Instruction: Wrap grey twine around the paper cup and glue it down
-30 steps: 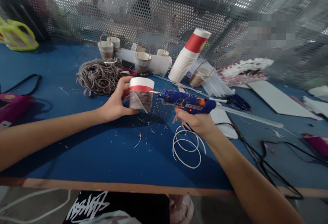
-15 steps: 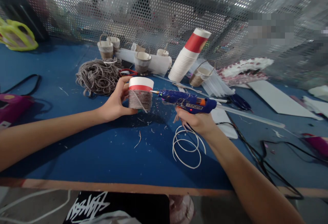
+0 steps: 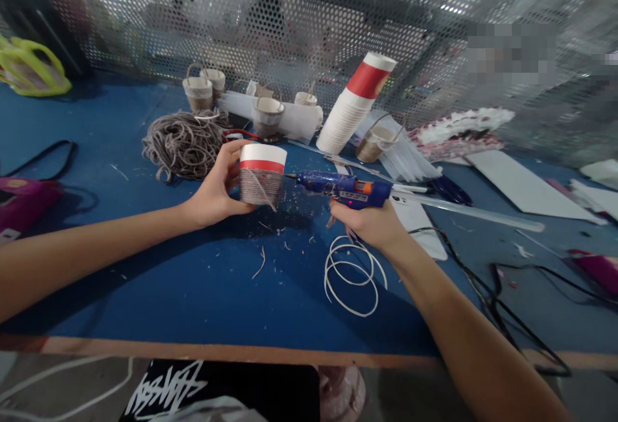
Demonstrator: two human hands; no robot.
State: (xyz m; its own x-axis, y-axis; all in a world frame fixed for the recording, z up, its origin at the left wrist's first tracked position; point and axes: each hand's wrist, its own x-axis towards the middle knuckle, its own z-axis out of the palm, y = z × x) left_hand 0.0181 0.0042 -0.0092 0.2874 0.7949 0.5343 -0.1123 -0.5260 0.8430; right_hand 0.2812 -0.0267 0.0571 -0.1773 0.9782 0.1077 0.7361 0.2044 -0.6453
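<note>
We have our left hand curled around one side of a paper cup, thumb low and fingers near the rim, so it sits between our hands above the desk. Grey cord wraps its lower part beneath a red band and white rim, and a loose strand slants across the front. In our right hand we grip a blue glue gun, its nozzle pointing at the cup's right side; we cannot tell whether it touches. A clear glue stick juts from its rear. Beyond our left hand lies a heap of grey cord; beyond our right leans a stack of paper cups.
</note>
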